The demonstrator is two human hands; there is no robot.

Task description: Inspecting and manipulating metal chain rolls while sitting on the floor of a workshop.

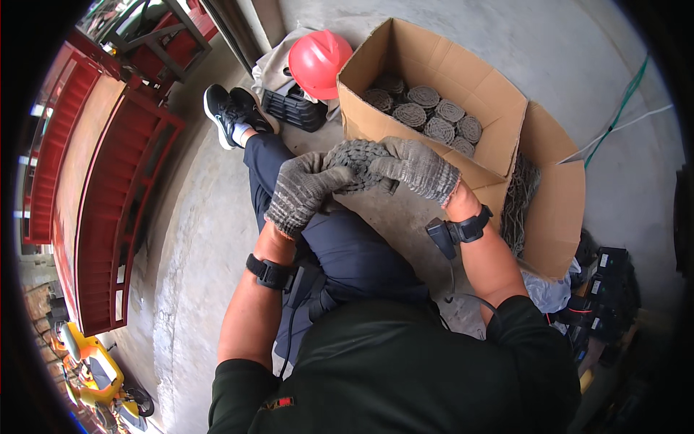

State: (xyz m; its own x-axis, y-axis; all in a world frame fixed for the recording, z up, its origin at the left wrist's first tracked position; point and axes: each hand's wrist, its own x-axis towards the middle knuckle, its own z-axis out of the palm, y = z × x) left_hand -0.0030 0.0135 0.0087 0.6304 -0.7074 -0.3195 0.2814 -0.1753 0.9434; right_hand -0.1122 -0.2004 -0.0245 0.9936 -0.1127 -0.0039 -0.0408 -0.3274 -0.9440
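Observation:
Both my hands wear grey knitted work gloves. A grey braided cord strip (356,160), thick and bunched, is held between them above my legs. My left hand (303,189) grips its left end, thumb lying over it. On the other end my right hand (419,168) is closed, its thumb pressed on the front. Just beyond, an open cardboard box (448,79) holds several grey rolls (439,130) of similar braided material, standing on end. A second open cardboard box (555,210) to the right contains loose grey strands (522,199).
A red hard hat (320,64) rests beside a black ridged case (295,110) left of the box. Red metal ramps (119,210) and a yellow scooter (97,372) stand on the left. Black equipment (607,289) and a plastic bag (549,293) lie at right.

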